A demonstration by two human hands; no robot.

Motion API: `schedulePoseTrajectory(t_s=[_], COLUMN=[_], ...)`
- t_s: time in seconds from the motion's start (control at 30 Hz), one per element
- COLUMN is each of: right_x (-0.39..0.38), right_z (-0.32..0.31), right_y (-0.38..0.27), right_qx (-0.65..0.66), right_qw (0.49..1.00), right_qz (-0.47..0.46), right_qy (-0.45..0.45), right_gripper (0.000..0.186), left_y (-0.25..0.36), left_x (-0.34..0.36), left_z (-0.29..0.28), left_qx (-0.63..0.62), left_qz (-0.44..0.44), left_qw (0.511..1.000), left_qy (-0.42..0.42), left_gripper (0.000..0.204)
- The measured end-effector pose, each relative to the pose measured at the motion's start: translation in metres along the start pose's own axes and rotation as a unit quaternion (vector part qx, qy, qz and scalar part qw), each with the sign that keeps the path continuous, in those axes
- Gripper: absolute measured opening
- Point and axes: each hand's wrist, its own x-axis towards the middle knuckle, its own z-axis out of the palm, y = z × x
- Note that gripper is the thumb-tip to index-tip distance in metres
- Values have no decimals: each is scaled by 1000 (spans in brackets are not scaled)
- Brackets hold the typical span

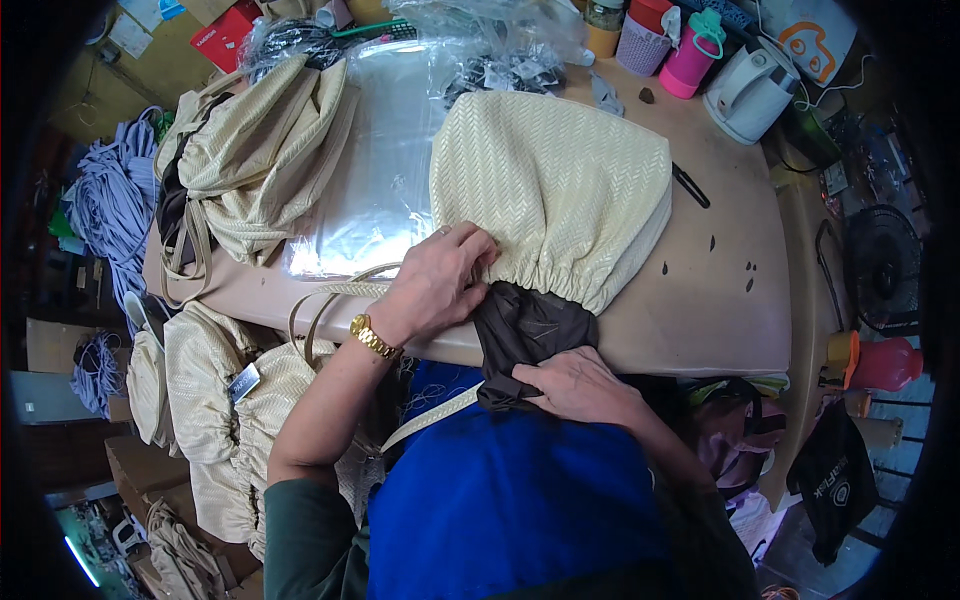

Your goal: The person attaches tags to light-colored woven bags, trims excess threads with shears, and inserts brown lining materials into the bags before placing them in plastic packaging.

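A cream bag (560, 180) with a woven pattern lies on the table, its gathered opening toward me. Dark brown lining (535, 325) comes out of that opening and hangs over the table's front edge. My left hand (445, 275), a gold watch on its wrist, is closed at the left end of the gathers, its fingertips partly hidden. My right hand (580, 385) grips the lower part of the lining between thumb and fingers. A cream strap (435, 417) runs below the lining, and another strap loop (345, 290) passes behind my left wrist.
Stacked cream bags (250, 160) lie at the table's left; more bags (205, 375) hang below it. Clear plastic sleeves (375, 150) lie between. A black cutter (690, 186) is right of the bag. A white kettle (750, 90) and pink bottle (692, 60) stand at the far right.
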Motion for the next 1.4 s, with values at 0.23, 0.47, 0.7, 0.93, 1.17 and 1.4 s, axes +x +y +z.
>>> schedulePoseTrajectory(t_s=[0.23,0.47,0.7,0.93,1.17,1.4], right_x=[-9,-18,-18,15,-50,-31], right_z=[-1,9,-10,-1,-12,-13], right_y=[2,9,-11,21,26,13], right_qx=[-45,-107,197,-88,173,-24], right_qw=[999,992,966,916,938,930], right_qz=[-20,-64,31,-5,-26,-32], right_qy=[-13,0,167,392,300,365], right_gripper=[20,47,47,14,9,14], left_y=[-49,-19,-34,-31,-34,-38], left_x=[-5,-28,-32,-33,-37,-33], left_z=[1,10,2,1,2,3], left_qx=[-220,-3,-36,-47,-54,-60], left_qz=[-3,20,62,57,47,73], left_qw=[974,1000,995,995,996,994], left_qy=[-46,-23,-71,-64,-56,-58], left_gripper=[20,60,85,87,89,88])
